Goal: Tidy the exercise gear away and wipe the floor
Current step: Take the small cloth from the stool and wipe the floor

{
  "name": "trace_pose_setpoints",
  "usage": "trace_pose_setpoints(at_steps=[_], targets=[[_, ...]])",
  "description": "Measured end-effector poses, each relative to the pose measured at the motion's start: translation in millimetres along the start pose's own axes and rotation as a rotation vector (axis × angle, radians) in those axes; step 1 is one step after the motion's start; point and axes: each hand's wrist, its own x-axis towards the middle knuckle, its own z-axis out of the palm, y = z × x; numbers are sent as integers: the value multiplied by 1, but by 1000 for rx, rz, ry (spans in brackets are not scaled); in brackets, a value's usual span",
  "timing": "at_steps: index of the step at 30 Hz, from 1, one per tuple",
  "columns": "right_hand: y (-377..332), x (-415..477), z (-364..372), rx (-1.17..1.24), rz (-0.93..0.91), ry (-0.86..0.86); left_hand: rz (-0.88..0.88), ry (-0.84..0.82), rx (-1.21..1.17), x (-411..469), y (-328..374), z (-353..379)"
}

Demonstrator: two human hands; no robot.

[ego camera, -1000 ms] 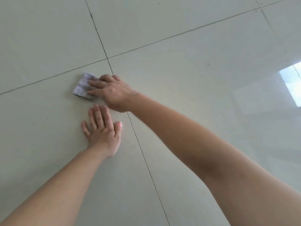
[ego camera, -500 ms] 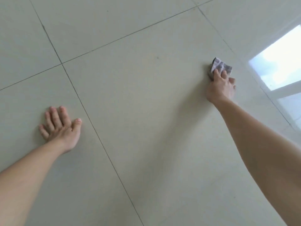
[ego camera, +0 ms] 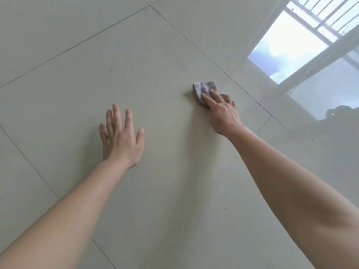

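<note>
A small folded grey and white cloth [ego camera: 205,87] lies on the pale glossy tiled floor [ego camera: 155,61]. My right hand [ego camera: 221,111] presses on its near part with straight fingers, palm down, so part of the cloth is hidden under the fingers. My left hand [ego camera: 121,135] lies flat on the floor to the left of the cloth, fingers spread and straight, holding nothing. No exercise gear shows in this view.
Thin dark grout lines cross the floor diagonally. At the upper right the tiles mirror a bright window with bars [ego camera: 295,45]. A dark reflection [ego camera: 342,111] sits at the right edge.
My right hand swept the cloth from beside my left hand far out to the right, and now it lies nearer the left hand again. The camera view has shifted right towards the window reflection.
</note>
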Motion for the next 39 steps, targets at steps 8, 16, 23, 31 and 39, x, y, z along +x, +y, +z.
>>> trace_pose_setpoints(at_steps=[8,16,23,31,39], targets=[[69,-29,-2,141,665,29,137,-20,82,-2,27,26],[-52,-133,43,75,-516,-157,164,15,54,0,26,20],[97,-124,30,-31,0,51,165,14,48,1,23,15],[24,-82,23,155,421,96,223,79,-21,10,13,11],[-55,-19,29,9,-532,-47,-162,51,90,62,-61,-10]])
